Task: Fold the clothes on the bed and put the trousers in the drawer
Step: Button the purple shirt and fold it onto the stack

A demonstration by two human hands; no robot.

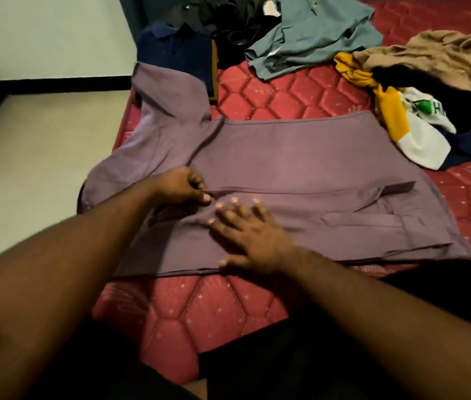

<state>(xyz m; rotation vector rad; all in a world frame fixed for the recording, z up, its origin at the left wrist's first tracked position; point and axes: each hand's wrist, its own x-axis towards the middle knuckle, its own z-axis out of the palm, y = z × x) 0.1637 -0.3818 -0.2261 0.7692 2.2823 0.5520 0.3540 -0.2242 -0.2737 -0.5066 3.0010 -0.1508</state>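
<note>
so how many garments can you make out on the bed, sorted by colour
purple: 1, the shirt under both hands
navy: 1, folded polo
grey-blue: 1
tan: 1
yellow and white: 1
black: at least 1, pile too dark to separate
total: at least 6

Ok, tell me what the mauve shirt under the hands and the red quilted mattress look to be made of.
Mauve shirt: looks like thin, matte woven cloth, perhaps cotton or a blend; it lies flat with crisp folds and stitched hems. The left hand pinches it, the right hand presses it flat.
Red quilted mattress: slightly shiny fabric cover, stitched into padded hexagons, probably synthetic.
</note>
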